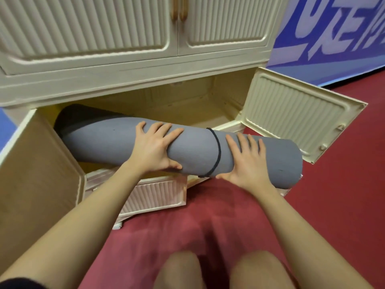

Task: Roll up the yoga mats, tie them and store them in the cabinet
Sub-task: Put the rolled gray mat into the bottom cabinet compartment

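The rolled grey yoga mat, already bound with 1 dark cord, was held slanted with its left end inside the cabinet's lower compartment and its right end still projecting over the red carpet, so only the final push was judged to remain. The left hand and the right hand were curled over the roll with fingers spread. Room was seen to the right inside, between 2 swung-open doors, though the right door stood close beside the mat's projecting end.
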Demonstrator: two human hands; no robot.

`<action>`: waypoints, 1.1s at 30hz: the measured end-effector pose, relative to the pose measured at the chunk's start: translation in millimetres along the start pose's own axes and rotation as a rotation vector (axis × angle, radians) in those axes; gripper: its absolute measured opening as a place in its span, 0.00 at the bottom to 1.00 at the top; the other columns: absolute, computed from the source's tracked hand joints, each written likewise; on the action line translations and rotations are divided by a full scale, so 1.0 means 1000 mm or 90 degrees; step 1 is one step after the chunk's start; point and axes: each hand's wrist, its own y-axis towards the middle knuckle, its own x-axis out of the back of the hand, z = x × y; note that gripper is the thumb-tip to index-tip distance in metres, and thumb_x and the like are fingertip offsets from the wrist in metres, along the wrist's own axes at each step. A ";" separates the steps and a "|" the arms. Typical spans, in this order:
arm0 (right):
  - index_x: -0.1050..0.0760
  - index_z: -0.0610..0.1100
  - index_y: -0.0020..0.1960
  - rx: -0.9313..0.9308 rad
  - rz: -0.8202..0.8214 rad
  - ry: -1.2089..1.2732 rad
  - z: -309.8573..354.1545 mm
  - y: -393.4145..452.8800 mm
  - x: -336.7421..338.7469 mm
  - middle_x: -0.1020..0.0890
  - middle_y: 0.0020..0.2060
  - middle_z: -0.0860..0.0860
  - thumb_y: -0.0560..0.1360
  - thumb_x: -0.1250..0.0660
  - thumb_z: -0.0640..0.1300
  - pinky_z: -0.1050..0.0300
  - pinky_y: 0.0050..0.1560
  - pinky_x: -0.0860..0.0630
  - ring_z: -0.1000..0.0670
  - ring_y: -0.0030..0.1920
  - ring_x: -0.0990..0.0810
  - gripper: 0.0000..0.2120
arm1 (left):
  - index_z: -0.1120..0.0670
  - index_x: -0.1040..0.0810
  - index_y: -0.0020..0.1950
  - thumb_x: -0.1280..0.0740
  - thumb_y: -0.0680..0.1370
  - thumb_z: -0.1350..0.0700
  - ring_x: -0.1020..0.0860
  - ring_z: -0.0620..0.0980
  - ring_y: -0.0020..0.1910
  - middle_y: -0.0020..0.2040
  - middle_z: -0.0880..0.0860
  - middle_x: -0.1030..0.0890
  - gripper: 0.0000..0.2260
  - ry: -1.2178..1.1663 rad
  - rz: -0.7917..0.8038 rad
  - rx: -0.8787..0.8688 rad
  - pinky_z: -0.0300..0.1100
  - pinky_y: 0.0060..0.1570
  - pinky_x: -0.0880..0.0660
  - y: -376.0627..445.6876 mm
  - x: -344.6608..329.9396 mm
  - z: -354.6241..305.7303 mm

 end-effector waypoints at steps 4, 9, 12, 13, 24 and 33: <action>0.31 0.44 0.71 0.038 -0.061 0.016 -0.001 0.031 0.004 0.28 0.66 0.38 0.50 0.21 0.64 0.31 0.67 0.43 0.32 0.66 0.31 0.54 | 0.51 0.28 0.69 0.31 0.58 0.29 0.26 0.62 0.62 0.63 0.60 0.23 0.44 -0.002 -0.049 0.048 0.67 0.60 0.39 0.003 0.000 0.010; 0.32 0.46 0.71 0.112 -0.099 0.034 -0.009 0.079 -0.001 0.28 0.66 0.38 0.51 0.21 0.64 0.33 0.67 0.45 0.32 0.66 0.32 0.53 | 0.51 0.29 0.70 0.25 0.59 0.33 0.27 0.63 0.63 0.65 0.61 0.25 0.44 0.035 -0.110 0.120 0.66 0.62 0.40 0.010 -0.007 0.016; 0.35 0.47 0.72 0.148 -0.111 0.048 -0.015 0.104 -0.013 0.29 0.67 0.38 0.52 0.21 0.64 0.34 0.68 0.45 0.33 0.66 0.32 0.53 | 0.51 0.30 0.70 0.25 0.60 0.33 0.27 0.63 0.63 0.65 0.62 0.25 0.43 0.066 -0.121 0.152 0.64 0.62 0.41 0.019 -0.014 0.019; 0.36 0.48 0.72 0.156 -0.112 0.060 -0.015 0.112 -0.019 0.29 0.67 0.38 0.52 0.21 0.64 0.35 0.68 0.45 0.33 0.66 0.32 0.54 | 0.51 0.30 0.70 0.25 0.61 0.33 0.27 0.64 0.63 0.64 0.62 0.25 0.43 0.075 -0.119 0.162 0.65 0.61 0.41 0.022 -0.017 0.020; 0.35 0.47 0.71 0.244 -0.165 0.121 -0.028 0.146 -0.045 0.27 0.66 0.40 0.55 0.22 0.65 0.36 0.66 0.43 0.37 0.66 0.33 0.50 | 0.52 0.32 0.70 0.26 0.62 0.33 0.26 0.65 0.59 0.62 0.64 0.24 0.42 0.129 -0.139 0.196 0.64 0.60 0.38 0.032 -0.031 0.022; 0.38 0.48 0.71 0.166 -0.168 0.083 -0.029 0.113 -0.058 0.34 0.70 0.41 0.64 0.33 0.69 0.33 0.66 0.44 0.35 0.71 0.38 0.43 | 0.52 0.35 0.73 0.26 0.64 0.36 0.35 0.65 0.68 0.68 0.63 0.29 0.43 0.134 -0.116 0.173 0.65 0.65 0.45 0.015 -0.035 0.008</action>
